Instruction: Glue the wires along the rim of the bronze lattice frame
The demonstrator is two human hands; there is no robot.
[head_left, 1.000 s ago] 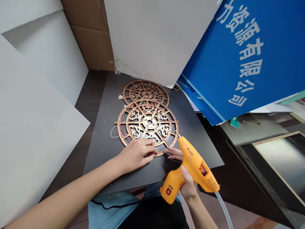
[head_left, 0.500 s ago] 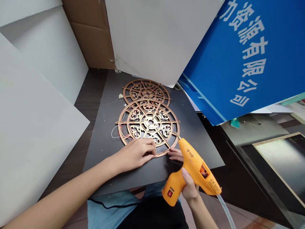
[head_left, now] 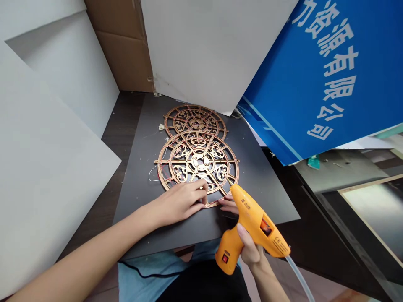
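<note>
A yellow hot glue gun (head_left: pixel 252 214) is held in my right hand (head_left: pixel 250 247), its nozzle pointing up and left over the near right part of a round openwork wooden wheel (head_left: pixel 192 160). Fingertips of that same hand also reach the wheel's near rim. My left hand (head_left: pixel 184 202) is closed, thumb and fingers pinching the front rim. Red and white thin wires run along the rings and spokes, one white loop sticking out at the left. Behind it lies a second, similar wheel (head_left: pixel 197 117), partly overlapped. A clear glue stick (head_left: pixel 299 277) protrudes from the gun's back.
Both wheels lie on a dark grey board (head_left: pixel 143 218). White panels (head_left: pixel 210 50) and a brown cardboard box (head_left: pixel 124 58) stand behind and to the left. A blue sign (head_left: pixel 302 92) with white characters leans at the right. A black cord (head_left: pixel 151 276) crosses my lap.
The glue gun has shifted slightly left, bringing its nozzle further over the wheel. My left hand keeps its place on the rim, and the view has moved a little.
</note>
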